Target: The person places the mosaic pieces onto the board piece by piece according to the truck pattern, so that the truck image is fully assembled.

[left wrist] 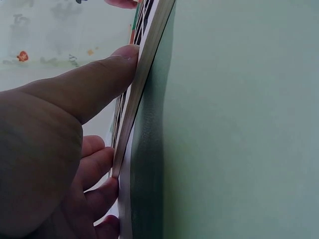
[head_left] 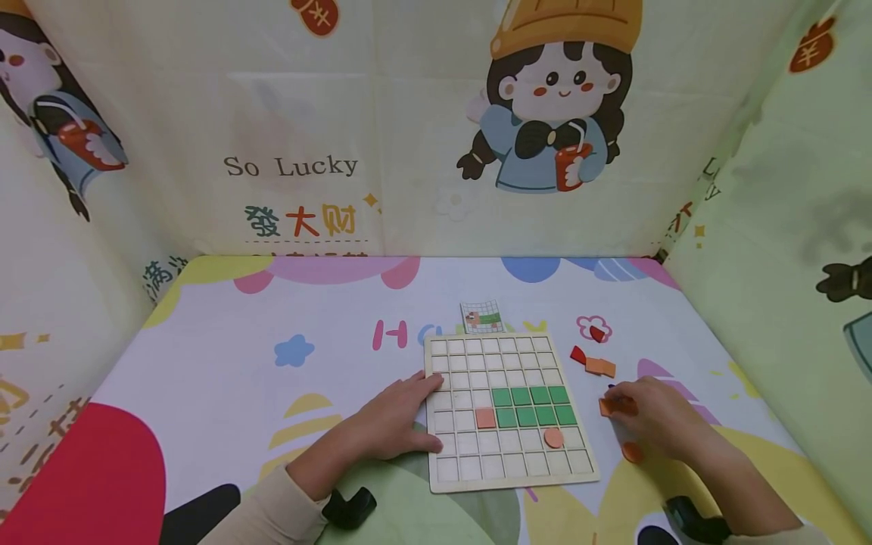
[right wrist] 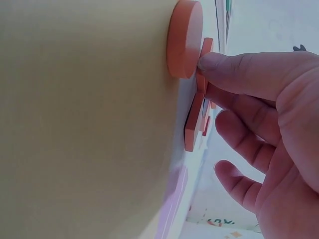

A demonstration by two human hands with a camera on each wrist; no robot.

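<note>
So I'm standing here watching this person, and the two hands are doing pretty different jobs. The left hand (head_left: 391, 420) is bracing the near-white grid board (head_left: 511, 463) along its left edge, thumb and fingers spread apart, touching the side rather than wrapping round it. The right hand (head_left: 654, 420) is working off to the board's right, where its thumb and index finger look to be pinching an orange piece (right wrist: 201, 82) low against the tabletop (head_left: 225, 401); the other fingers are curling loosely, and I can't tell how firm that pinch is. Another orange block (right wrist: 193, 124) is lying right beside it and an orange disc (head_left: 632, 453) is sitting on the nearer side, so I'd be pinching by the edges and lifting straight up, otherwise the neighbours could get dragged along. On the board, eight green squares (head_left: 540, 406) are filling two rows at the right, a salmon square (head_left: 485, 418) is sitting just left of the lower row, and a salmon disc (head_left: 554, 437) is lying one row below. Honestly, light sideways pressure from that left hand is plenty; pushing harder would be risking a skid that jiggles everything.
</note>
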